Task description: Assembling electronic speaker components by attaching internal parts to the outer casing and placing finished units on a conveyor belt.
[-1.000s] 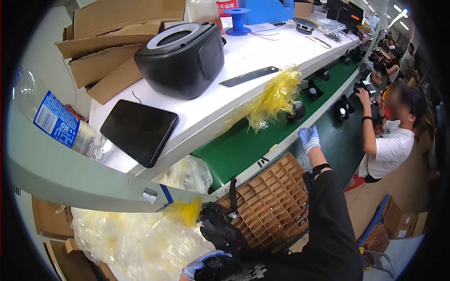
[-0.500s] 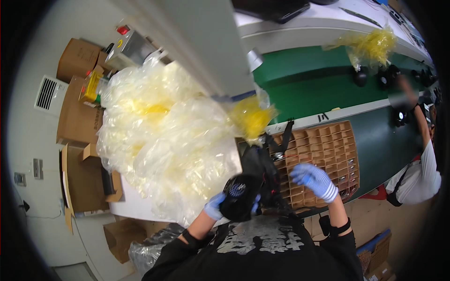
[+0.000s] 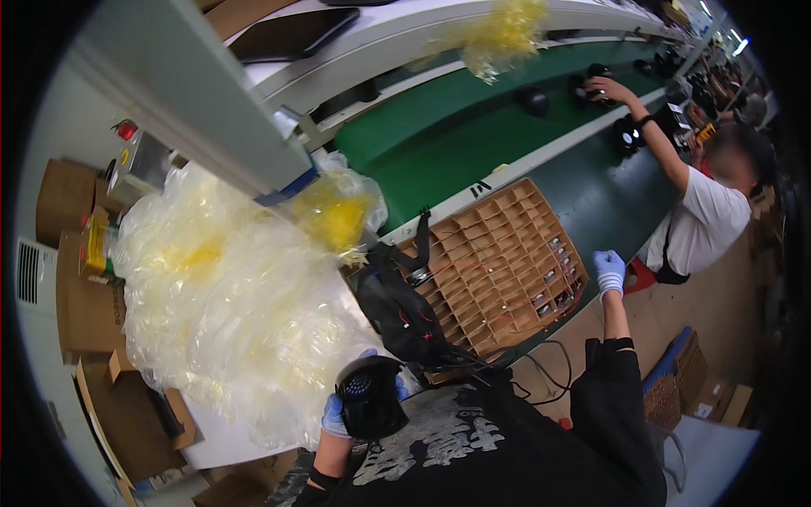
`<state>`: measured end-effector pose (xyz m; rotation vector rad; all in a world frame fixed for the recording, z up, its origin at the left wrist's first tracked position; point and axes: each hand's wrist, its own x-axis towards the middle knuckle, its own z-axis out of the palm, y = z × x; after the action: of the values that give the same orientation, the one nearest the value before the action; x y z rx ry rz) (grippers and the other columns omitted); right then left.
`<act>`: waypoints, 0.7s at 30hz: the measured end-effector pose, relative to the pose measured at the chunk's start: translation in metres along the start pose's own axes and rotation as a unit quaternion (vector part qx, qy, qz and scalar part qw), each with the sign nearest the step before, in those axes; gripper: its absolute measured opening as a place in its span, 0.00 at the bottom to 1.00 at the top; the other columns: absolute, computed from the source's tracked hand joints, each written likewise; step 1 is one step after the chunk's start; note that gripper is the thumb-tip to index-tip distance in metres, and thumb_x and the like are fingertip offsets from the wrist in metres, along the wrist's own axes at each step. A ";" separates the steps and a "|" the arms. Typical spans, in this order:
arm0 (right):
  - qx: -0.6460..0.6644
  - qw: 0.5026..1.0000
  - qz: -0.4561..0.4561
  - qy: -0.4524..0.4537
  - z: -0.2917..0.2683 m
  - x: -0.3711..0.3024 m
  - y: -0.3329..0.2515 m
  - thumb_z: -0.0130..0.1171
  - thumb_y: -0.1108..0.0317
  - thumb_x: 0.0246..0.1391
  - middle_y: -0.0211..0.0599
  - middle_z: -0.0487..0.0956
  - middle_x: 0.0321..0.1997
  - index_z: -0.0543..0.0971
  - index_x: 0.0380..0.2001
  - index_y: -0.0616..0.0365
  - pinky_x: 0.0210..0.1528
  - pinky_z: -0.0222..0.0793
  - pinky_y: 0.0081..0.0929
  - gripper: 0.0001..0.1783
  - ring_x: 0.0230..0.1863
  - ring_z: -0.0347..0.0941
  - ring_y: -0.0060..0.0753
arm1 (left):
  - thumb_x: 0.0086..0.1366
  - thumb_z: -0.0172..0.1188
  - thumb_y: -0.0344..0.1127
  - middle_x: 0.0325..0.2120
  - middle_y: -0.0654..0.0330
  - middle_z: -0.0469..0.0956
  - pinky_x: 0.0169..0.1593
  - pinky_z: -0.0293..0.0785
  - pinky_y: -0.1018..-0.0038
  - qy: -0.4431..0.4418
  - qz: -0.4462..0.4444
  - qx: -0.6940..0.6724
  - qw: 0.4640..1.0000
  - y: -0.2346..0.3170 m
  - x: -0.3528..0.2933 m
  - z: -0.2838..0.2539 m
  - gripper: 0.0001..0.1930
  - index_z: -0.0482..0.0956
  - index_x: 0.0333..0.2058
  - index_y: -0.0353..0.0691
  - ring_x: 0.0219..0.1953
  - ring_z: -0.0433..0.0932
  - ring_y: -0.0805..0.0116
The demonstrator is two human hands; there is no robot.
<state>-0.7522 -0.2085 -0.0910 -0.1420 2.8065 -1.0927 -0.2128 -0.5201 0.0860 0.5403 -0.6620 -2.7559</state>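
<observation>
My left hand (image 3: 334, 417), in a blue-and-white glove, grips a black rounded housing (image 3: 376, 407) with a round perforated grille, close to my chest. Blue fingertips show on both sides of it. My right hand (image 3: 609, 272), gloved the same way, is stretched out past the right edge of a cardboard divider tray (image 3: 477, 224). Its fingers are curled, and what they hold, if anything, is hidden. Small metallic parts with red wires lie in several tray cells. A black bag (image 3: 397, 313) with straps lies against the tray's left side.
Clear and yellow plastic bags (image 3: 228, 313) heap up on the left table. A green conveyor belt (image 3: 439, 144) runs beyond the tray. At the right, a person (image 3: 710, 207) in a white shirt reaches toward black round parts (image 3: 579, 89). A grey post (image 3: 182, 93) rises at the left.
My view has turned to the right. My right hand has moved from over the tray to beyond its right edge, its fingers now curled. My left hand still holds the black housing.
</observation>
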 end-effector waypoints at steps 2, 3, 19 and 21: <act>-0.108 0.952 -0.239 0.161 0.003 -0.055 -0.068 0.61 0.70 0.40 0.41 0.79 0.30 0.74 0.35 0.63 0.42 0.70 0.31 0.15 0.33 0.75 0.39 | 0.48 0.59 0.67 0.57 0.45 0.60 0.59 0.60 0.51 0.013 0.004 0.019 1.000 -0.002 -0.010 -0.001 0.52 0.48 0.63 0.43 0.56 0.65 0.47; -0.061 0.982 -0.157 0.088 -0.001 -0.064 -0.069 0.62 0.67 0.41 0.43 0.78 0.29 0.75 0.33 0.62 0.41 0.70 0.32 0.14 0.32 0.75 0.41 | 0.48 0.59 0.68 0.57 0.45 0.60 0.59 0.60 0.52 0.010 -0.018 0.014 1.000 -0.004 -0.013 -0.009 0.53 0.48 0.63 0.41 0.56 0.65 0.47; -0.235 0.851 -0.384 -0.271 0.013 -0.137 -0.137 0.61 0.73 0.35 0.38 0.72 0.30 0.79 0.33 0.47 0.39 0.69 0.36 0.16 0.35 0.71 0.44 | 0.48 0.57 0.69 0.56 0.42 0.61 0.59 0.60 0.54 0.032 -0.013 0.028 0.999 -0.008 -0.005 -0.008 0.52 0.50 0.62 0.39 0.56 0.65 0.46; -0.247 0.843 -0.398 -0.266 0.019 -0.138 -0.141 0.61 0.73 0.36 0.38 0.72 0.30 0.79 0.33 0.47 0.38 0.69 0.36 0.15 0.35 0.71 0.44 | 0.47 0.57 0.69 0.56 0.42 0.61 0.60 0.60 0.54 0.040 -0.019 0.014 0.999 -0.010 -0.006 -0.007 0.53 0.50 0.62 0.38 0.56 0.65 0.46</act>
<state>-0.6072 -0.3059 0.0023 -1.5007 2.4103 -0.2522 -0.2063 -0.5121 0.0766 0.6728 -0.6786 -2.7482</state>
